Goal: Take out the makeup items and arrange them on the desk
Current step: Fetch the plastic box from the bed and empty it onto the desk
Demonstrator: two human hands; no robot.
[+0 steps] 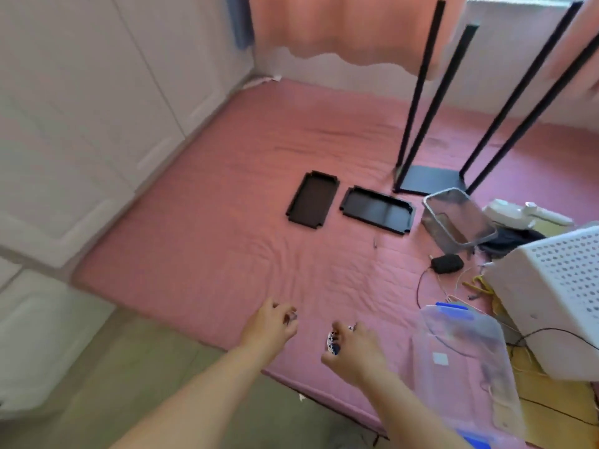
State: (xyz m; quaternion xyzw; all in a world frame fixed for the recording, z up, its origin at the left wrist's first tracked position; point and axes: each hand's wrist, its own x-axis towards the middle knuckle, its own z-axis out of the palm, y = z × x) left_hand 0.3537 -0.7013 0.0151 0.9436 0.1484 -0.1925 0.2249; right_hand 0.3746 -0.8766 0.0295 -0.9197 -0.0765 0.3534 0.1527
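Observation:
Both my arms reach forward over the near edge of a pink mattress point(227, 222). My left hand point(272, 325) has its fingers curled, and something small and dark shows at the fingertips; blur hides what it is. My right hand point(353, 351) grips a small blue-and-white patterned item point(332, 341), too blurred to name. Just right of my right hand lies a clear plastic box with blue clips point(463, 358). Two black shallow trays point(312, 199) point(377, 210) lie side by side farther out on the mattress.
A black metal rack point(431, 181) with tall legs stands at the back right. Beside it are a tipped clear bin point(457, 218), a white perforated basket point(557, 293), a black adapter point(447, 264) and loose cables. White cabinet doors line the left.

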